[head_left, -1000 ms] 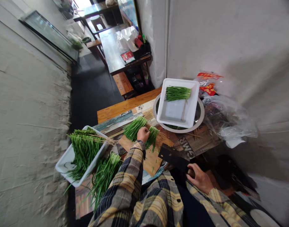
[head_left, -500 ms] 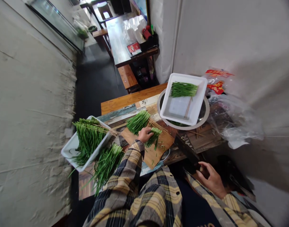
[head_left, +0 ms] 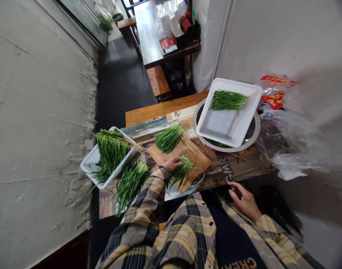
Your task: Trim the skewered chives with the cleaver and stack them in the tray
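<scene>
I have my left hand (head_left: 171, 163) touching a small bunch of chives (head_left: 181, 171) on the cutting board (head_left: 176, 150), at the middle of the bench (head_left: 252, 168); I cannot tell whether its fingers are gripping. My right hand (head_left: 247, 201), toward 4 o'clock from the board, is curled around the handle of a knife (head_left: 236, 191), whose blade I cannot make out against the dark. At 11 o'clock from the small bunch lies a second bunch (head_left: 168, 138), with thin sticks (head_left: 193, 145) beside it. At 9 o'clock from the board, a white tray (head_left: 88, 163) holds skewered chives (head_left: 111, 151); at 8 o'clock, more loose chives (head_left: 131, 185). At 1 o'clock, another tray (head_left: 214, 120) rests across a metal bowl (head_left: 257, 130).
</scene>
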Motion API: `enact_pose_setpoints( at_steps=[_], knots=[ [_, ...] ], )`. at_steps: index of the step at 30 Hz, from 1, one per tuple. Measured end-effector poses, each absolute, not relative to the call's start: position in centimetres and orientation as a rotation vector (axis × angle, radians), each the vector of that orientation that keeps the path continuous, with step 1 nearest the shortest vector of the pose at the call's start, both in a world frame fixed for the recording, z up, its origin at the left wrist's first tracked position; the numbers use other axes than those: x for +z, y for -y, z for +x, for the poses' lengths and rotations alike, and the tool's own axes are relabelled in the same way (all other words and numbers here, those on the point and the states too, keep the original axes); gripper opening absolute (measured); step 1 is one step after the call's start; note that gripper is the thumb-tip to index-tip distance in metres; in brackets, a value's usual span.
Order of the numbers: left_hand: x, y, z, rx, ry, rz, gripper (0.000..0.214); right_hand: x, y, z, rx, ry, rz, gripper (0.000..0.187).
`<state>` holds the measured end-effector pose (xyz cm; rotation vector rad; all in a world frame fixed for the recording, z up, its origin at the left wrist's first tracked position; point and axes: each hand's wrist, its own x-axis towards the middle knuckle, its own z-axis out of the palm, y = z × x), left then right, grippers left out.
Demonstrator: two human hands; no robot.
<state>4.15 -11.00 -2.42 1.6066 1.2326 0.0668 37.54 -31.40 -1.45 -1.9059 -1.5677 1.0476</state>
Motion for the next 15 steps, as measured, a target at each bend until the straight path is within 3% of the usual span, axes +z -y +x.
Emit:
enact_pose_setpoints(
  at_steps=[5,10,15],
  knots=[
    [-5.6,13.5,6.0,0.121,-1.540,1.659,0.034,-1.5,29.4,35.6,1.199,1.522,-1.874,0.037],
    [-4.7,16.3,6.2,0.123,-1.872,1.889,0.056,-1.4,27.0,33.4,1.136,1.692,-1.772,0.038],
    [-4.3,18.8,8.1,0.093,-1.917,2.048,0.070,-1.7,25.1,31.6,1.170,1.813,-1.685,0.038]
  ],
)
